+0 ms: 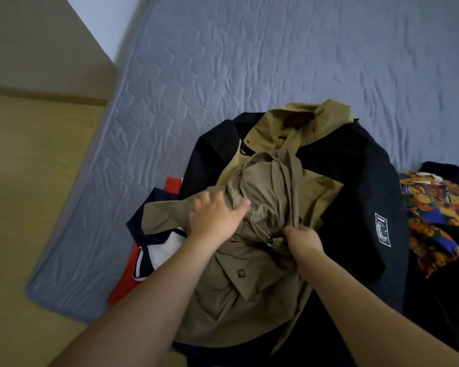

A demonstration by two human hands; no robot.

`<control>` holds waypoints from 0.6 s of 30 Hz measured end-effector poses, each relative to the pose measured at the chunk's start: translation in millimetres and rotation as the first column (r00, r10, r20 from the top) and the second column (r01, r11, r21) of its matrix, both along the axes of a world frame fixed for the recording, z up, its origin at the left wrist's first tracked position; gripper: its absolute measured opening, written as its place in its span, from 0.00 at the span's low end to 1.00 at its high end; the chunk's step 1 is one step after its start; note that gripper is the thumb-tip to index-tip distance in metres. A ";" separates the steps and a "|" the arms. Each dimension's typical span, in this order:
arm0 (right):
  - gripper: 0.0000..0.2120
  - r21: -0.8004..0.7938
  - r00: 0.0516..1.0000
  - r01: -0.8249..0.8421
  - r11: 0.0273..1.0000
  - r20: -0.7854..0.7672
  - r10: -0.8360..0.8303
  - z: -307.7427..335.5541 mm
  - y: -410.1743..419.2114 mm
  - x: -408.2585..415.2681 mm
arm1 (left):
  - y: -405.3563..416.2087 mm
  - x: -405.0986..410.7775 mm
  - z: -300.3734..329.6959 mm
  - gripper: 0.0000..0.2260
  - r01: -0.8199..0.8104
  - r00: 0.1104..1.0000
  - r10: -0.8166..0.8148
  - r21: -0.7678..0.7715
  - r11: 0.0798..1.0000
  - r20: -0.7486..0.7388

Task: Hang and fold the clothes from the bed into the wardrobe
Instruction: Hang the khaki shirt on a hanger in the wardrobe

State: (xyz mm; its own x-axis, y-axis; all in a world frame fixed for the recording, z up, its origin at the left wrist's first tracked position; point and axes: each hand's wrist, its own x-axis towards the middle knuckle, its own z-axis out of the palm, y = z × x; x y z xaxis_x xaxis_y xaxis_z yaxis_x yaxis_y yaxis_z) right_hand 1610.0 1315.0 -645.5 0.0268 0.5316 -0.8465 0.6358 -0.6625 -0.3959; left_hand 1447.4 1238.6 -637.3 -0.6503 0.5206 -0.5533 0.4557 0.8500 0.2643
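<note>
A khaki-taupe jacket (252,276) with a small square logo lies bunched on top of a clothes pile on the bed. My left hand (215,215) rests on its crumpled upper part with fingers curled into the fabric. My right hand (301,241) grips a gathered fold of the same jacket near a black cord stopper. Under it lie a tan and black jacket (297,133) and a black coat (355,186) with a white sleeve patch.
The grey quilted mattress (249,62) fills the view behind the pile. A red, white and navy garment (154,250) pokes out at the left. A bright patterned shirt (435,207) lies at the right. Wooden floor (32,181) runs along the left.
</note>
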 end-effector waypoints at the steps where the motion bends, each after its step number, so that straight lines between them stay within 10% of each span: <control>1: 0.18 0.059 1.000 -0.022 0.998 -0.005 0.022 1.5 3.5 -0.3 | 10.6 3.3 -3.4 0.42 0.033 0.999 -0.031 -0.088 0.996 0.030; 5: 0.16 0.150 0.998 0.011 0.989 -0.064 -0.001 15.3 19.4 1.3 | 26.4 9.8 -13.7 0.22 0.095 0.991 -0.073 -0.211 0.973 0.113; 10: 0.19 -0.028 0.945 0.178 0.984 -0.275 -0.179 37.1 21.4 -13.7 | 1.1 -7.0 18.2 0.06 0.031 0.999 -0.023 0.202 0.979 -0.043; 14: 0.17 -0.248 0.828 0.191 0.950 -0.478 -0.292 82.9 5.0 -44.7 | -29.2 -38.3 70.5 0.09 -0.295 0.955 0.262 0.539 0.789 0.138; 18: 0.13 -0.120 0.825 0.089 0.989 -0.547 -0.141 164.7 -10.9 -93.9 | -55.3 -76.4 151.5 0.09 -0.470 0.871 0.428 0.665 0.580 0.242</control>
